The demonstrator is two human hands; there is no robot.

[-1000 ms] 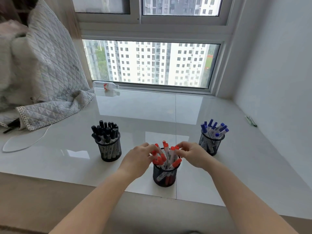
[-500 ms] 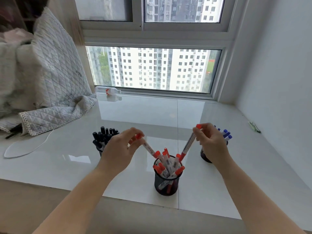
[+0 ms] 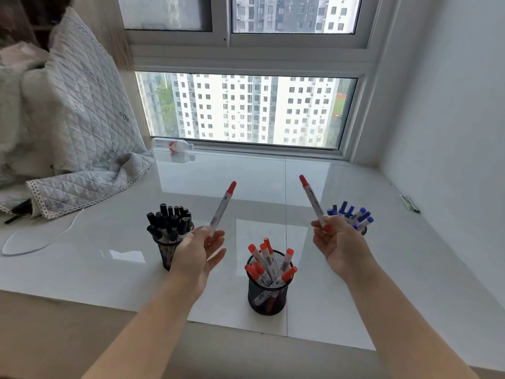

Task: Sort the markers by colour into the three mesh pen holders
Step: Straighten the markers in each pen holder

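Red caps (image 3: 231, 186) are seen on white-barrelled markers (image 3: 220, 212); black mesh holders (image 3: 267, 296) are filled with red-, black- (image 3: 169, 218) and blue-capped markers (image 3: 352, 216).

White glossy tiled sill (image 3: 341, 283) bearing three black mesh holders: left (image 3: 168, 253), centre (image 3: 266, 296), right (image 3: 363, 230); also a quilted blanket (image 3: 90, 184), white cable (image 3: 41, 242), and a lying bottle (image 3: 172, 145).

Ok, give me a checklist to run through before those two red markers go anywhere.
1. Left hand grips its red marker: ok.
2. Right hand grips its red marker: ok.
3. Both markers clear of the holders: ok.
4. Middle holder upright, holding only red markers: ok.
5. Black holder and blue holder sorted: ok as far as caps show.
6. Caps seated firmly: cannot tell.
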